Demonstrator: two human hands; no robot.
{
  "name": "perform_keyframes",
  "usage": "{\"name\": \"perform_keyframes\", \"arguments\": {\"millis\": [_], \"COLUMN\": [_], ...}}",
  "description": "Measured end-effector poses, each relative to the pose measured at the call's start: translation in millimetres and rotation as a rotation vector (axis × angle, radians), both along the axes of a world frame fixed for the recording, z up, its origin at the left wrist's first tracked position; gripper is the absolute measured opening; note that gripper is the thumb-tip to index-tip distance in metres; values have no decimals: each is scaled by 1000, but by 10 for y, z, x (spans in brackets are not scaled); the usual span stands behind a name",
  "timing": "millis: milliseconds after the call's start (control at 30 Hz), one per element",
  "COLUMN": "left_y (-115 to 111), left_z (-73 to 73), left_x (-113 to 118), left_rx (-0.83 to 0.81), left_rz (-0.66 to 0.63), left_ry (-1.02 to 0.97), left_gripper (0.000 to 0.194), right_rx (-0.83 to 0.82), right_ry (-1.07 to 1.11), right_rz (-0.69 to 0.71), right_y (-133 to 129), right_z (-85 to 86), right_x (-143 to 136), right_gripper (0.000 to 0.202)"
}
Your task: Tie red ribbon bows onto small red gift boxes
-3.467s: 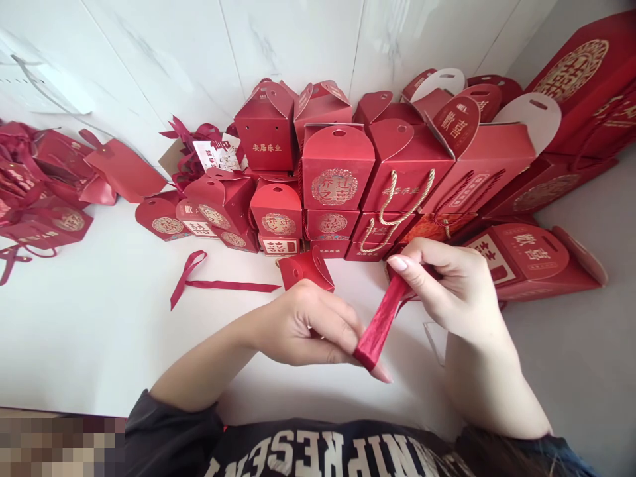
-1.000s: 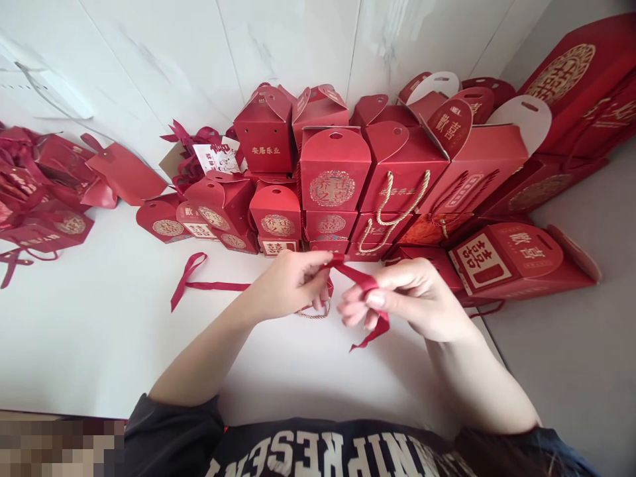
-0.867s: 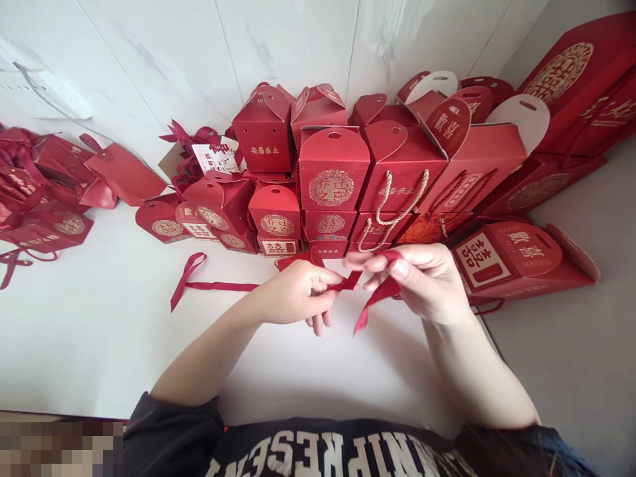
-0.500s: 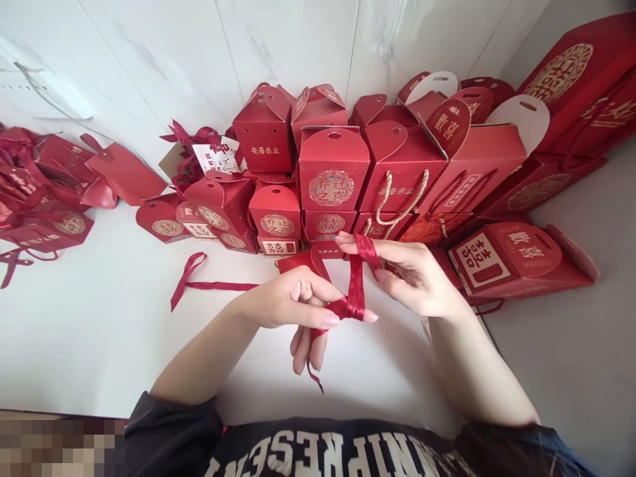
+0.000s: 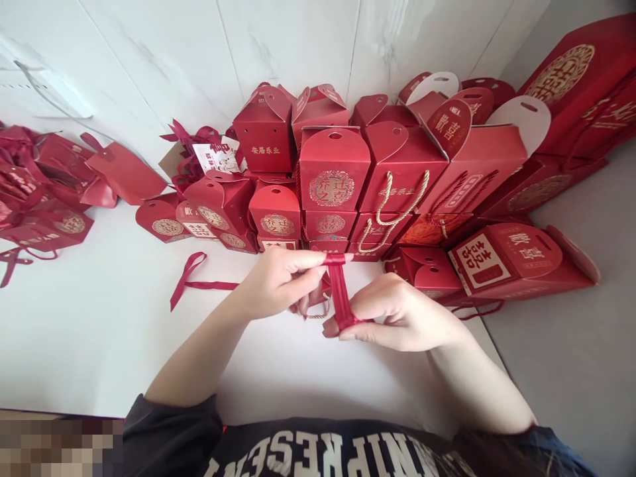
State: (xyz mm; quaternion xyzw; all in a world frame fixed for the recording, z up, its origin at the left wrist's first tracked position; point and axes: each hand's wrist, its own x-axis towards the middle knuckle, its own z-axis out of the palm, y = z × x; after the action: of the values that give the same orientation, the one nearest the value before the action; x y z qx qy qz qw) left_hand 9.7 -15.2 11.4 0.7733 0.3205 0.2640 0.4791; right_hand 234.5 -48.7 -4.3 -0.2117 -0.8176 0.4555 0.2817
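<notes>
A dark red satin ribbon (image 5: 339, 291) is stretched between my two hands, above the white table. My left hand (image 5: 285, 281) pinches it, with the upper end looped around the outstretched index finger. Lower and to the right, my right hand (image 5: 390, 315) grips the other end between thumb and fingers, and the ribbon wraps around a fingertip there. Behind my left hand, a small red box with a twisted cord handle (image 5: 320, 306) is mostly hidden. One more length of red ribbon (image 5: 211, 285) lies on the table, running left from behind my left wrist.
Stacked red gift boxes (image 5: 332, 169) line the back wall, some with gold cord handles. A red box on its side (image 5: 527, 258) stands at the right. Folded red boxes with ribbons (image 5: 47, 218) are heaped at the left. The white table (image 5: 99, 318) spreads in front.
My left hand has risen slightly and my right hand has come down and inward, so the right is now the lower one. The ribbon stays held between them.
</notes>
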Motion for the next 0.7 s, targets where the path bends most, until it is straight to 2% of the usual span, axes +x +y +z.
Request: {"name": "perform_keyframes", "arguments": {"millis": [100,167,233,333,467,567,633,700], "left_y": [-70,-110,-128,-107,-13,61,83,70], "left_z": [-38,-69,-105,-152,-179,-167,-146,-115], "left_x": [68,100,116,99,15,-39,-40,-10], "left_rx": [392,553,659,804,1005,1152,1181,1082], "left_rz": [10,37,82,159,334,470,558,558], "left_ry": [77,103,152,247,264,215,182,178], "left_gripper": [29,33,34,24,21,21,20,23], "right_rx": [-143,-325,-504,-656,-694,-730,-723,-630], "right_ry": [243,410,482,386,125,-60,-114,-46], "right_rz": [-8,-42,-92,-69,-25,6,110,225], "right_y": [-53,-53,-40,-15,54,110,113,79], "right_z": [26,-6,-39,-37,10,-2,-28,-49], "right_x": [38,42,24,-7,10,40,39,21], "right_gripper": [19,22,23,23,27,38,41,34]}}
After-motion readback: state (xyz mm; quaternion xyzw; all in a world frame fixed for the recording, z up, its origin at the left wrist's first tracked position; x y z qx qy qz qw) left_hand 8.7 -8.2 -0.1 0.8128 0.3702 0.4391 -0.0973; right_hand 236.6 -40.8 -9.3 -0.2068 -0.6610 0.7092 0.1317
